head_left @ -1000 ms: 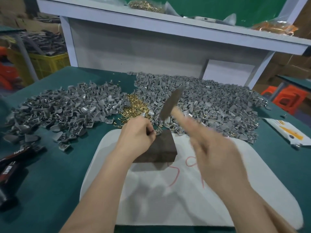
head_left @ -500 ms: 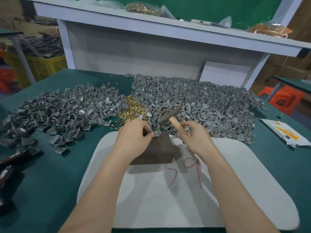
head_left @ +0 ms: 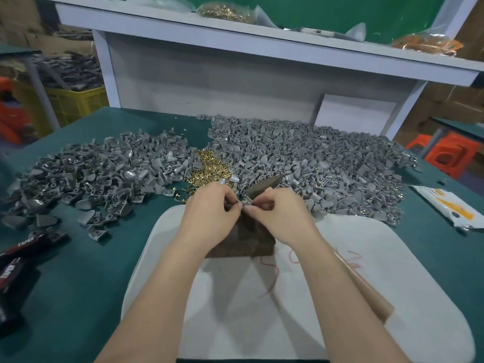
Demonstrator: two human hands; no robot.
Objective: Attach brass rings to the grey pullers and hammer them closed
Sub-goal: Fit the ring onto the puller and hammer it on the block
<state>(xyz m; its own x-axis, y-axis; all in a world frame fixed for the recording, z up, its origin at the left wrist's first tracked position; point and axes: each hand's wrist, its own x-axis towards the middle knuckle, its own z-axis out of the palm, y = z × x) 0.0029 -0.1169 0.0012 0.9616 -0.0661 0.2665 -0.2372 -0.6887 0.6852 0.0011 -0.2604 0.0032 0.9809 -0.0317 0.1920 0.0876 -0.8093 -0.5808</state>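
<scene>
Head view: pinching one grey puller (head_left: 245, 203) between fingertips of left hand (head_left: 209, 214) and right hand (head_left: 284, 217), over dark block (head_left: 248, 241). Gripping hammer (head_left: 264, 186) in right hand too. Heaped just behind on surface (head_left: 78, 271): brass rings (head_left: 209, 169).

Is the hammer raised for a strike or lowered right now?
Lowered: the hammer head lies low by the dark block's far edge, handle running under the right hand. Whether it touches the block, cannot tell.

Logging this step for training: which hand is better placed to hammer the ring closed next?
Probably right. The right hand holds the hammer, its head near the dark block, while the left hand pinches the puller there.
</scene>
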